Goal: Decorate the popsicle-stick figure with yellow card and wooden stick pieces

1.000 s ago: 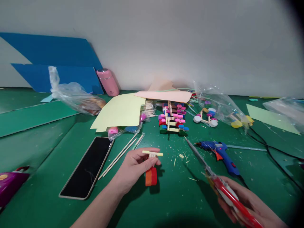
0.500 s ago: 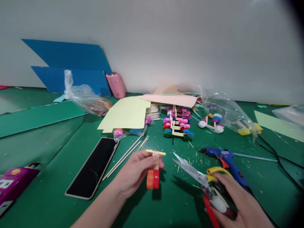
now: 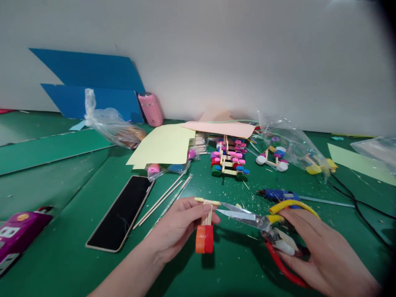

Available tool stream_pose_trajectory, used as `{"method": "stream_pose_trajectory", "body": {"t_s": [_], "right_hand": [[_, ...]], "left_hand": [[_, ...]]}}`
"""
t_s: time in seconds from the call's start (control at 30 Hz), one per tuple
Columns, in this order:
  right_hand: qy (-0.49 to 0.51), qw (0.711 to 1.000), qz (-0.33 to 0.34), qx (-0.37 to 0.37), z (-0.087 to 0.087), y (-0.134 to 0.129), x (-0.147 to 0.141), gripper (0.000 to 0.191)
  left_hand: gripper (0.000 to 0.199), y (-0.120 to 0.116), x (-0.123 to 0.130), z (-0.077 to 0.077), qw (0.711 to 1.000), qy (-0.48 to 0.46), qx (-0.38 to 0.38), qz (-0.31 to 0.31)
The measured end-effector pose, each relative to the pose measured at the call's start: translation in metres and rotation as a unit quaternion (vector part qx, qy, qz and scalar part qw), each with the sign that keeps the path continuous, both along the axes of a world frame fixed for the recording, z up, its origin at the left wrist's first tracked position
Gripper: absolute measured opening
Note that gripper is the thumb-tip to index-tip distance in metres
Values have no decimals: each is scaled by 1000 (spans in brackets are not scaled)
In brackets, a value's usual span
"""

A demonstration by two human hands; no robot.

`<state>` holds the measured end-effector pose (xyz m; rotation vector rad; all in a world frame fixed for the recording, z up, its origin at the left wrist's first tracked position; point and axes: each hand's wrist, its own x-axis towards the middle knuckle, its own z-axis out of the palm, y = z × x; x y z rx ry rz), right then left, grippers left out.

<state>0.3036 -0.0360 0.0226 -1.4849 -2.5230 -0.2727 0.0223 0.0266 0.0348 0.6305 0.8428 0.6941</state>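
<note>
My left hand (image 3: 181, 225) pinches a small wooden-stick piece (image 3: 206, 218). It has an orange and a red bottle cap (image 3: 204, 240) at its near end and a short pale yellow crosspiece (image 3: 207, 201) at its far end. In my right hand (image 3: 321, 247) is a pair of scissors (image 3: 247, 215) with one yellow and one red handle. The blades are parted, their tips beside the crosspiece's right end; whether they touch it I cannot tell. Something whitish sits at the scissors' pivot, partly covered by my fingers. Behind them lies a blue glue gun (image 3: 278, 194), its grip hidden.
Small stick-and-cap models (image 3: 230, 159) stand in a row at the back. A phone (image 3: 120, 214), thin wooden sticks (image 3: 159, 203) and a purple power strip (image 3: 21, 237) lie leftward. Yellow paper (image 3: 162, 144), a pink bottle (image 3: 150, 109) and a plastic bag (image 3: 111, 123) are farther off.
The scissors have moved left and their tips now reach the crosspiece's end. Their handles have spread wider. My left hand has shifted slightly right and nearer with the stick piece.
</note>
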Motion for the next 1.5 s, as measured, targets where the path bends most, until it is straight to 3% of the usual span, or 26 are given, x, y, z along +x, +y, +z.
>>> {"method": "stream_pose_trajectory", "body": {"t_s": [0.27, 1.5], "right_hand": [[-39, 999, 22, 14, 5, 4, 6, 47], [-18, 999, 43, 12, 17, 15, 13, 41]], "left_hand": [[18, -3, 0, 2, 999, 12, 9, -32], [19, -8, 8, 8, 1000, 9, 15, -12]]}}
